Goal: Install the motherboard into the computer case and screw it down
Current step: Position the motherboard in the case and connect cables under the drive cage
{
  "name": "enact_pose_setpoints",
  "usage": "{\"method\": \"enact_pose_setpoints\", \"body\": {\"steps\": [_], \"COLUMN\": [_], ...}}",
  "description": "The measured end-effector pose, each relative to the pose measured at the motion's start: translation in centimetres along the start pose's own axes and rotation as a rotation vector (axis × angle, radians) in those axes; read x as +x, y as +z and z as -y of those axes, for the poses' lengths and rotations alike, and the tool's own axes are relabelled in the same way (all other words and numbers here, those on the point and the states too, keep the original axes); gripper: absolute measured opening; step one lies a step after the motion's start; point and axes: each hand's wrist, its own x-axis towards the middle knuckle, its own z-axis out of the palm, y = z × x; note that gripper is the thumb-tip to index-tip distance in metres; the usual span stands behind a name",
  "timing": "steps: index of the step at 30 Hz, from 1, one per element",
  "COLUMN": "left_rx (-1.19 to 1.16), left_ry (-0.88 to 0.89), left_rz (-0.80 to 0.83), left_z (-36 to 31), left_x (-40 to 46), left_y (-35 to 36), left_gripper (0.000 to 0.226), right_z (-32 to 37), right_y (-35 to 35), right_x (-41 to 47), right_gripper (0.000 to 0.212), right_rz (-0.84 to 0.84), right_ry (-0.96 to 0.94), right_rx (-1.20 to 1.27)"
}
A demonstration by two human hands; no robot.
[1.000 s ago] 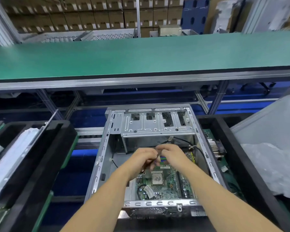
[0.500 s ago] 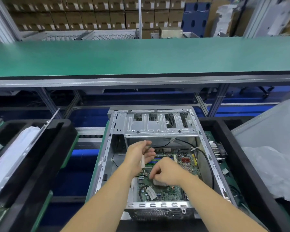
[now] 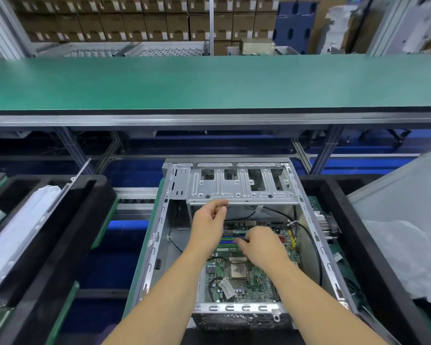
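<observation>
Green motherboard (image 3: 244, 280) lies flat inside open metal case (image 3: 157, 235). Right hand (image 3: 261, 245) low over board, fingers curled, grip hidden, cannot tell. Left hand (image 3: 208, 226) raised near drive cage (image 3: 239, 188), fingers bent, grip unclear. Black cable (image 3: 314, 245) runs along right wall.

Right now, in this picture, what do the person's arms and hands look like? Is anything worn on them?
Both forearms are bare up to the bottom edge of the picture: no sleeves show. The left hand and the right hand wear no gloves. No watch, ring or wrist strap is visible on either one.
</observation>
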Motion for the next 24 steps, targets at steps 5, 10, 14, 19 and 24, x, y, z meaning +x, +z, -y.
{"method": "enact_pose_setpoints", "body": {"steps": [5, 10, 14, 19, 24], "left_rx": [0.085, 0.389, 0.574, 0.492, 0.308], "left_ry": [0.28, 0.93, 0.718, 0.197, -0.029], "left_rz": [-0.048, -0.079, 0.075, 0.218, 0.202], "left_z": [-1.3, -2.8, -2.4, -1.0, -0.4], "left_x": [-1.2, -2.4, -2.7, -1.7, -0.3], "left_y": [0.4, 1.8, 2.2, 2.1, 3.0], "left_gripper": [0.034, 0.041, 0.042, 0.029, 0.017], "right_z": [0.2, 2.0, 0.8, -1.5, -0.9], "right_y": [-0.1, -0.7, 0.0, -1.5, -5.3], "right_x": [0.4, 0.1, 1.0, 0.7, 0.0], "right_gripper": [0.032, 0.043, 0.019, 0.036, 0.03], "right_rz": [-0.024, 0.113, 0.187, -0.016, -0.391], "right_ry": [-0.031, -0.233, -0.187, 0.102, -0.046], "right_rx": [0.112, 0.417, 0.194, 0.248, 0.03]}}
